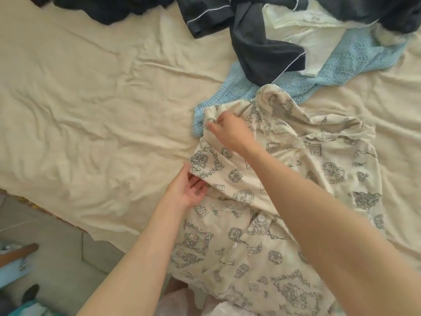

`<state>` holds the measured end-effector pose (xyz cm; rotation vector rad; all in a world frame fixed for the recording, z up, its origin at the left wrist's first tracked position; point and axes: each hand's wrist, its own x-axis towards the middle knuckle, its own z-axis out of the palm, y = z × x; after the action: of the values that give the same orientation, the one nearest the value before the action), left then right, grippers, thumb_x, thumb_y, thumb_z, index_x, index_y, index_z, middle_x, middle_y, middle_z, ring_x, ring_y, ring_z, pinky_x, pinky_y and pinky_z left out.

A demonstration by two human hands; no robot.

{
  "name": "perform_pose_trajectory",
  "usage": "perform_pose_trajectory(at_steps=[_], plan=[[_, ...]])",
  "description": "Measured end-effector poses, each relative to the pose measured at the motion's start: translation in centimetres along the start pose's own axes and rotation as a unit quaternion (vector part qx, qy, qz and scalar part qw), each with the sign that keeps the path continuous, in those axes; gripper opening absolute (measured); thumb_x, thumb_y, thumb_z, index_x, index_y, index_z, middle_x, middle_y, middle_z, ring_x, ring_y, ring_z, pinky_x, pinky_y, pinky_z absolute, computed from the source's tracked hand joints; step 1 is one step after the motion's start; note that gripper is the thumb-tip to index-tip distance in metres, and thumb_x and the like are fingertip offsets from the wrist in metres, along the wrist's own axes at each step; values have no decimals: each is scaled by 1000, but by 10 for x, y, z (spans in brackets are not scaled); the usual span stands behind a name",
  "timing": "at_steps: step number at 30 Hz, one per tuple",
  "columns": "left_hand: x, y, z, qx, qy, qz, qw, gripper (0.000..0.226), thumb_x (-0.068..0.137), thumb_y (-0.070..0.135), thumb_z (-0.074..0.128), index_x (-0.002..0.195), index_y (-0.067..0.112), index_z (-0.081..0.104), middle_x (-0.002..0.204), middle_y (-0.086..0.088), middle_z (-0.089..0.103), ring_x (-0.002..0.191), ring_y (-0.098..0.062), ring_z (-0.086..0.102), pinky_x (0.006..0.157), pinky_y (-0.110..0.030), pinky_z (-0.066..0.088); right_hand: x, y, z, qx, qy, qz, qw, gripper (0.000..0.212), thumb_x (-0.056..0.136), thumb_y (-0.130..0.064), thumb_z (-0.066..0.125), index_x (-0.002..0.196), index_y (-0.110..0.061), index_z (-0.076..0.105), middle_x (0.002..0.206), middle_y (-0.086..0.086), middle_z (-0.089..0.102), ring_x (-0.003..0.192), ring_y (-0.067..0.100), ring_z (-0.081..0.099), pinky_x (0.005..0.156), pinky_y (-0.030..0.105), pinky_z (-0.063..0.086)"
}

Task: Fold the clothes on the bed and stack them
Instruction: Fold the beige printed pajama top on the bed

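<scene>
Cream cloth, wrinkled all over, covers the bed (95, 106), which fills most of the head view and serves as the one surface holding everything. On it, near the front edge and right of centre, lies the printed shirt (268, 201), cream with grey line drawings and white buttons down its front, rumpled and partly doubled over. Its near hem runs off the bottom of the frame.

Beyond the shirt, touching its far edge, a pale blue knit (355, 62) spreads toward the upper right, with one corner poking out at the shirt's left side. A dark garment with white piping (257, 49) lies across the knit, and a white garment (303, 26) is tucked between them; how far either reaches is hidden by the pile and by the top edge of the frame. More dark cloth (109, 8) is cut off at the top left.

At the lower left the bed ends over a grey floor (57, 252). The things along that left edge are too cropped and blurred to name.

The left hand (189, 190) is palm up at the shirt's left edge, fingers slipped under a fold and thumb on top, pinching the cloth. The right hand (227, 131) reaches across over the shirt's upper left part, fingers loosely curled with their tips at the cloth; motion blur keeps me from telling whether it grips or only touches.
</scene>
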<state>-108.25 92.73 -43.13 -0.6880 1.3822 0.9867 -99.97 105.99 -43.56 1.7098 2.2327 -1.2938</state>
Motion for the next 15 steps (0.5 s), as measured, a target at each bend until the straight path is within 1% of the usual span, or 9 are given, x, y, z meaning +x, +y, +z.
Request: perform_pose_trajectory(at_steps=[2,3,5,7,10,11,12,13,15], plan=[[2,2,2,-63,-5,-1,998,15,92,22,57,93,7,55,93,-8,61,85,-21,58,79,-34,48,9,-5,0,49,-22,28,998,25,94,-31,52,76,-13,50,71,0,55,64,16,53,59,31,42],[3,3,2,-95,-13,9,995,11,92,16,56,94,5,55,93,-9,60,86,-21,57,88,-36,48,11,-5,-1,116,-30,46,992,26,94,-25,53,72,-12,49,68,0,54,58,13,53,54,28,41],[2,2,-5,-148,-34,26,988,9,90,9,53,96,3,56,94,-10,59,88,-22,57,96,-36,46,11,-1,-8,282,-27,91,955,19,91,-16,54,84,1,58,77,7,61,60,13,59,54,30,47],[-1,-4,-13,-163,-53,32,985,7,87,8,54,92,5,57,89,-8,60,85,-20,58,87,-32,50,7,12,-18,317,18,134,939,27,85,-15,55,97,9,59,80,11,54,68,20,53,57,35,43],[-2,-16,-22,-140,-58,37,988,9,87,8,55,94,4,58,93,-8,62,86,-19,60,78,-30,52,-3,35,-24,281,37,187,941,8,80,-16,58,82,-8,59,72,6,46,62,16,42,56,28,32],[-2,-18,-23,-123,-64,31,990,10,86,8,55,95,3,58,94,-9,63,83,-19,62,72,-31,54,-5,39,-24,280,31,202,938,6,81,-18,58,82,-12,58,74,5,45,63,15,41,58,28,32],[-2,-19,-22,-105,-73,16,992,12,85,9,55,95,3,59,90,-9,65,78,-20,64,66,-33,55,-6,41,-24,286,21,208,935,13,83,-26,60,85,-13,59,78,3,45,66,14,41,63,29,33],[-3,-18,-21,-87,-85,-6,993,15,84,12,56,96,3,60,86,-9,66,74,-21,65,66,-38,57,-5,41,-25,292,8,204,934,25,85,-39,60,93,-16,61,86,0,47,72,12,44,70,30,35],[-3,-12,-18,-50,-107,-49,992,25,83,23,60,100,5,62,83,-9,69,77,-24,66,78,-44,56,2,35,-25,274,-23,184,944,42,81,-64,55,97,-25,60,92,-11,51,78,3,49,79,25,38]])
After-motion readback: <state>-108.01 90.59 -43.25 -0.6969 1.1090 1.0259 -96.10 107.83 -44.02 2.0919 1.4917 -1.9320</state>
